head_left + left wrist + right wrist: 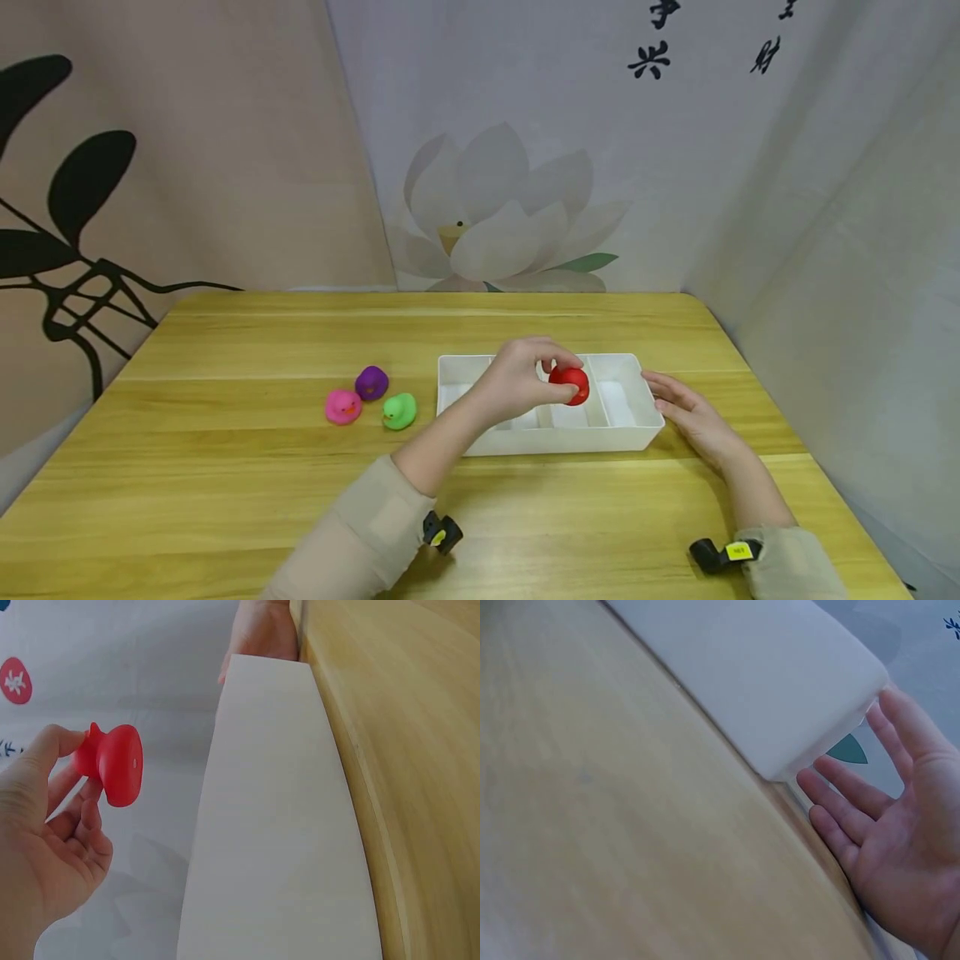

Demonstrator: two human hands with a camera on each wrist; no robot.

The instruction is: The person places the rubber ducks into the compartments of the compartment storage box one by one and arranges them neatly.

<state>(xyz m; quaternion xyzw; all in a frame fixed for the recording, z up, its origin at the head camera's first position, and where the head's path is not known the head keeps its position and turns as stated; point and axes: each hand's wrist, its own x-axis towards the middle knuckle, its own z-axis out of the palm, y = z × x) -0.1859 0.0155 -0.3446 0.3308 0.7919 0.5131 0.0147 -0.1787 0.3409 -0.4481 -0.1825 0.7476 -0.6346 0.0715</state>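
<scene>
My left hand [517, 382] pinches a red rubber duck [572, 386] between thumb and fingers, above the right half of a white divided box [555, 442]. In the left wrist view the red duck [120, 765] is held by its head end, apart from the box's side wall [274, 817]. My right hand [693, 421] is at the box's right end, fingers relaxed and fairly straight. The right wrist view has the thumb of that hand [907, 817] at the box's corner [780, 690]. The box floor under the left hand is partly hidden.
On the wooden table [225, 483], left of the box, a pink duck [343, 407], a purple duck [372, 382] and a green duck [400, 411] stand close together. A printed curtain [525, 125] hangs behind the table's far edge, and another stretch runs along the right.
</scene>
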